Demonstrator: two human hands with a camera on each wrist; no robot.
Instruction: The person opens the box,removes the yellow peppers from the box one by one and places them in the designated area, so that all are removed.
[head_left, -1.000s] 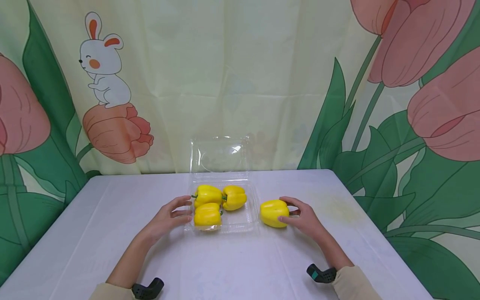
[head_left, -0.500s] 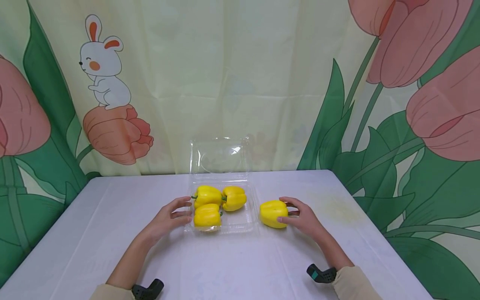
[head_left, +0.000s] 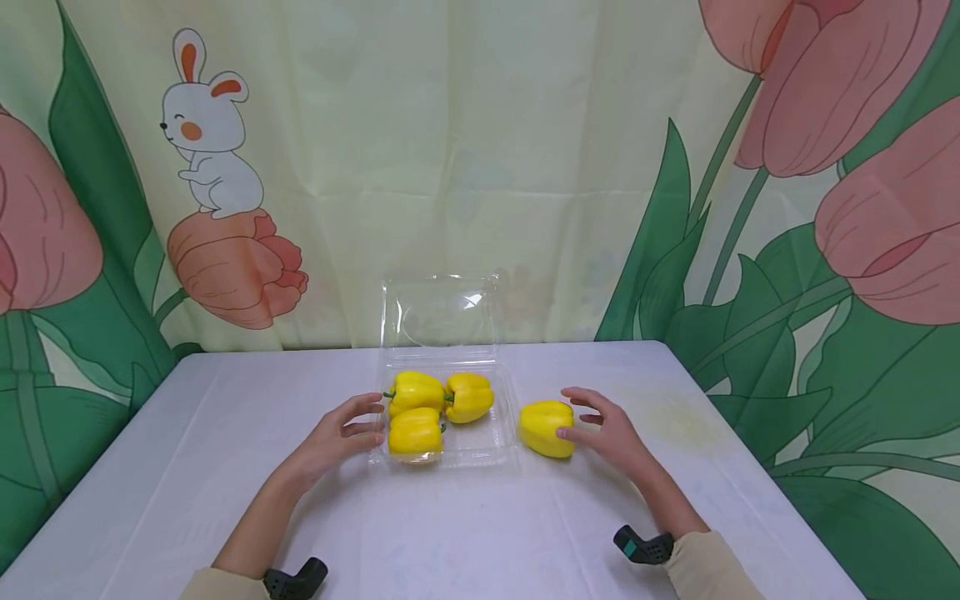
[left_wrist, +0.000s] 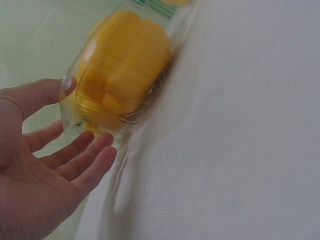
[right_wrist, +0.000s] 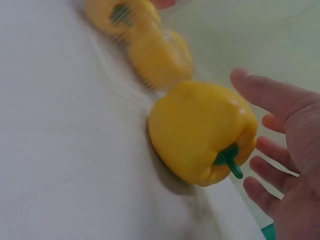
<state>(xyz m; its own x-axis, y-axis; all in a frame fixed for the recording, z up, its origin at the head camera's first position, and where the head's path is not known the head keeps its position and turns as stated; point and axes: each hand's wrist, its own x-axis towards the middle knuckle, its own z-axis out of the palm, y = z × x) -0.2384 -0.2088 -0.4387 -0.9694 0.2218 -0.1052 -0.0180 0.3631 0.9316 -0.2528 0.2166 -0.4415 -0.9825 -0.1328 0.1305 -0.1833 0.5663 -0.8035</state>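
Three yellow bell peppers [head_left: 416,390] lie in a clear plastic clamshell container [head_left: 480,437] whose lid stands raised at the back. My left hand [head_left: 341,433] is at the container's left side. In the left wrist view its thumb and fingertips [left_wrist: 102,140] touch or nearly touch the clear wall, with the fingers loosely extended. A fourth yellow bell pepper [head_left: 546,429] sits on the table just right of the container. My right hand [head_left: 611,429] is spread at that pepper's right side. The right wrist view shows a gap between its fingers and the pepper's green stem [right_wrist: 230,160].
A white cloth covers the table [head_left: 465,533]. Behind it hangs a curtain [head_left: 555,167] printed with tulips and a rabbit. The raised clear lid [head_left: 438,312] stands near the table's back edge. Black devices [head_left: 296,577] are worn on both wrists.
My right hand's fingers have opened and lifted slightly off the loose bell pepper. The left hand and the container look unmoved.
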